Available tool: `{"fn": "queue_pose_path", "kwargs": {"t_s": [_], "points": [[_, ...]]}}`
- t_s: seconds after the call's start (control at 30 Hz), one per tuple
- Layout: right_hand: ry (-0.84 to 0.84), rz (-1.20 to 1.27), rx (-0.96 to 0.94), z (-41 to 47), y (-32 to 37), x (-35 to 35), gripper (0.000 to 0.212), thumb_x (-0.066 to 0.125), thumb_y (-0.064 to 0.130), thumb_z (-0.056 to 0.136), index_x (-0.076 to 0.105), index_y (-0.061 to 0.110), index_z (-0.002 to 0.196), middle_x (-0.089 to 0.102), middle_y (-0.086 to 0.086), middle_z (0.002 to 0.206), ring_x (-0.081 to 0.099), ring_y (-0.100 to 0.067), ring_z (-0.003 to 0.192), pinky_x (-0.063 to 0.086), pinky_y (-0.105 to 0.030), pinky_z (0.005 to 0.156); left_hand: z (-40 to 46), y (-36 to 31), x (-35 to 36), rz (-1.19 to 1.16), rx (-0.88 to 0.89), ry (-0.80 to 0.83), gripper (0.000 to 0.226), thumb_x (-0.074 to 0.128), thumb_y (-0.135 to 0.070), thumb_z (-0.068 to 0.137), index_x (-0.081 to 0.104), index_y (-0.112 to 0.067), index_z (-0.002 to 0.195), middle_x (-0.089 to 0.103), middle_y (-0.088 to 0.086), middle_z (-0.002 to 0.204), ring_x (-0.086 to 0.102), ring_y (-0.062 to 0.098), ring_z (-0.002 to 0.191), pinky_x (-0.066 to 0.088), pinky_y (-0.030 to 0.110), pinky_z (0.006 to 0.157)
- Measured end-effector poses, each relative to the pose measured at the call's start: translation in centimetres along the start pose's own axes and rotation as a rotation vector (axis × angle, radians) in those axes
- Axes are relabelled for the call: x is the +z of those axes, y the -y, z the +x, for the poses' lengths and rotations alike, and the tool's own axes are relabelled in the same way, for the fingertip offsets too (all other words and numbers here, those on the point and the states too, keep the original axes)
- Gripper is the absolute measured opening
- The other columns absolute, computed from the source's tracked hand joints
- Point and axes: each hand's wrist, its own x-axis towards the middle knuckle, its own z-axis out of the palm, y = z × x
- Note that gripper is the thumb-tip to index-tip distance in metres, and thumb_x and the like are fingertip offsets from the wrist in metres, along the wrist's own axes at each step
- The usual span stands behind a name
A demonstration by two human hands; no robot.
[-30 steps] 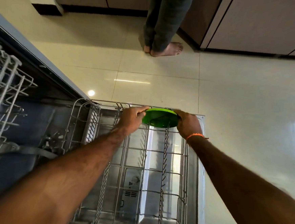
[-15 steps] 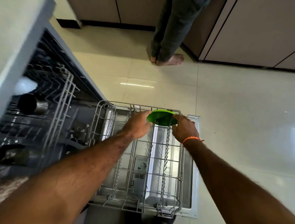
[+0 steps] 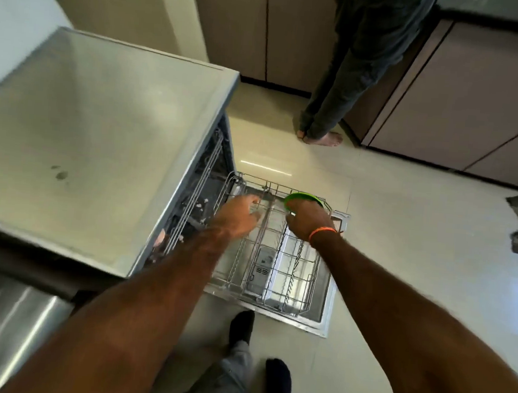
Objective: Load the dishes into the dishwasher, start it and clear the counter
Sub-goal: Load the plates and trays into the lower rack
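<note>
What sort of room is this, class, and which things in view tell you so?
Most likely a home kitchen. An open dishwasher has its lower rack pulled out over the door, with a green plate at its far end, and cabinets line the tiled floor.

One green plate (image 3: 303, 196). One pulled-out wire rack (image 3: 273, 259) on one open dishwasher door (image 3: 332, 298). Two hands: left hand (image 3: 239, 215), right hand (image 3: 307, 220). One orange wristband (image 3: 321, 232). One other person (image 3: 355, 64) standing by.
</note>
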Motion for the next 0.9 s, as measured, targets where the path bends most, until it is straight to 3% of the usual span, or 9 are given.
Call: {"fn": "queue_pose_path", "kwargs": {"t_s": [0.1,0.23,0.3,0.4,0.57,0.7,0.8,0.87,0.9], "points": [[0.028,-0.077,-0.133,-4.0,4.4,-1.2,0.031,0.054,0.022,0.092,0.066,0.017,0.12,0.069,-0.013,0.119,0.064,-0.034,0.108,0.053,-0.039,0.091,-6.2,0.8,-1.7,-0.004,-0.054,-0.093,0.05,0.059,-0.035,0.098,0.052,-0.017,0.144,0.064,0.011,0.135,0.065,0.026,0.115,0.052,0.034,0.097],[0.057,-0.172,-0.351,-8.3,8.9,-0.1,0.035,0.052,0.026,0.092,0.066,0.023,0.124,0.069,-0.01,0.122,0.064,-0.034,0.109,0.052,-0.039,0.093,-15.0,2.5,-2.3,-0.071,-0.189,-0.226,0.039,0.059,-0.029,0.095,0.061,-0.014,0.132,0.07,0.01,0.12,0.069,0.027,0.102,0.056,0.036,0.089],[0.078,-0.19,-0.461,-10.0,11.5,0.6,0.034,0.053,0.023,0.093,0.067,0.021,0.123,0.069,-0.011,0.121,0.063,-0.035,0.11,0.05,-0.038,0.092,-19.0,3.7,-2.5,-0.07,-0.228,-0.288,0.033,0.058,-0.022,0.094,0.065,-0.014,0.125,0.07,0.012,0.121,0.067,0.031,0.107,0.053,0.036,0.092],[0.133,-0.229,-0.591,-12.8,15.8,2.5,0.031,0.051,0.024,0.094,0.068,0.02,0.12,0.069,-0.009,0.122,0.063,-0.033,0.111,0.05,-0.039,0.092,-25.4,5.9,-2.5,-0.138,-0.337,-0.354,0.048,0.06,-0.025,0.095,0.055,-0.019,0.142,0.065,0.011,0.133,0.061,0.03,0.122,0.048,0.034,0.101],[0.24,-0.277,-0.823,-17.6,23.5,7.3,0.031,0.053,0.021,0.092,0.069,0.023,0.118,0.071,-0.011,0.118,0.064,-0.035,0.107,0.05,-0.04,0.092,-35.4,10.4,-2.3,-0.194,-0.496,-0.469,0.044,0.059,-0.029,0.095,0.057,-0.018,0.138,0.068,0.007,0.129,0.063,0.027,0.12,0.048,0.036,0.104],[0.333,-0.22,-0.983,-22.3,29.7,11.4,0.03,0.055,0.023,0.091,0.071,0.027,0.116,0.073,-0.003,0.115,0.066,-0.028,0.105,0.053,-0.039,0.093,-42.9,13.1,-1.8,-0.187,-0.598,-0.615,0.022,0.054,-0.022,0.092,0.066,-0.016,0.109,0.071,0.009,0.11,0.065,0.033,0.104,0.052,0.041,0.087],[0.401,-0.236,-1.12,-25.7,34.2,14.6,0.031,0.055,0.027,0.089,0.071,0.029,0.115,0.073,-0.002,0.112,0.067,-0.028,0.102,0.054,-0.041,0.09,-48.0,15.1,-1.3,-0.218,-0.688,-0.733,0.008,0.053,-0.019,0.089,0.057,-0.021,0.082,0.065,-0.001,0.083,0.061,0.032,0.083,0.042,0.034,0.065],[0.435,-0.273,-1.213,-28.0,37.2,16.7,0.03,0.055,0.028,0.09,0.071,0.028,0.115,0.072,-0.002,0.114,0.066,-0.028,0.103,0.053,-0.042,0.091,-51.3,16.9,-0.9,-0.241,-0.744,-0.807,0.008,0.056,-0.021,0.091,0.064,-0.022,0.089,0.071,0.0,0.091,0.064,0.029,0.088,0.047,0.032,0.07],[0.453,-0.284,-1.249,-29.1,38.7,17.6,0.03,0.055,0.027,0.091,0.071,0.027,0.116,0.072,-0.002,0.116,0.065,-0.027,0.105,0.052,-0.042,0.093,-52.8,17.8,-0.8,-0.254,-0.762,-0.857,0.016,0.058,-0.023,0.093,0.069,-0.021,0.104,0.073,0.003,0.104,0.067,0.026,0.097,0.051,0.033,0.081]]}}
